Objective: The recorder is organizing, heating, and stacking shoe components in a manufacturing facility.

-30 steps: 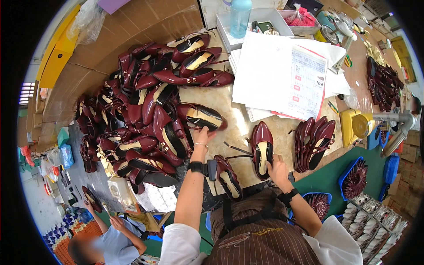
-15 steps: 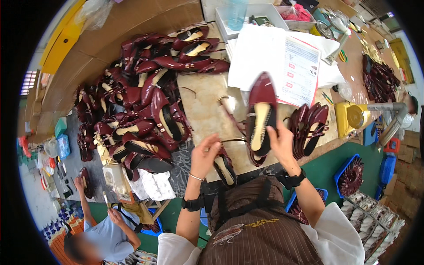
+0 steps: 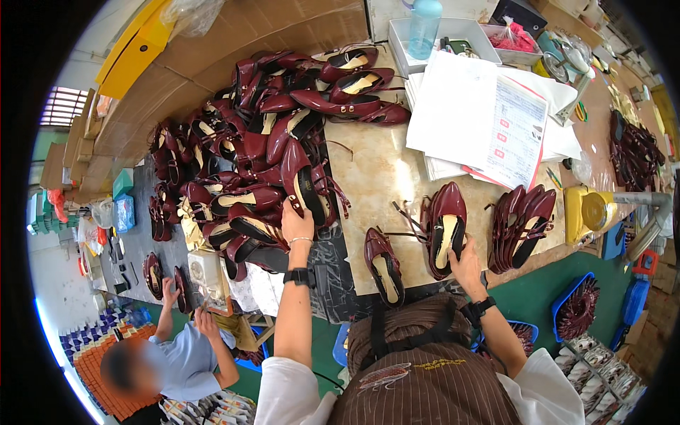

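My left hand (image 3: 297,225) reaches into a big heap of glossy burgundy pointed flat shoes (image 3: 244,152). Its fingers close at the edge of one pale-insoled shoe (image 3: 296,166) there. My right hand (image 3: 465,266) grips the heel end of another burgundy flat shoe (image 3: 448,212), toe pointing away from me, resting on the shoes beneath it. To its left lies a single shoe (image 3: 383,265) with a thin strap sticking out. A tight row of several nested burgundy shoes (image 3: 523,225) is on the right.
Papers (image 3: 453,106) lie behind the shoes, near a white tray (image 3: 460,32) holding a blue bottle (image 3: 426,28). A yellow metal device (image 3: 579,212) stands at the right edge. At lower left a co-worker (image 3: 184,358) handles shoes. Blue baskets (image 3: 572,301) of shoes sit on the floor.
My right hand has lowered its shoe onto the stack. My left hand has left the strap near the single shoe and moved up-left to the heap. The view has shifted slightly.
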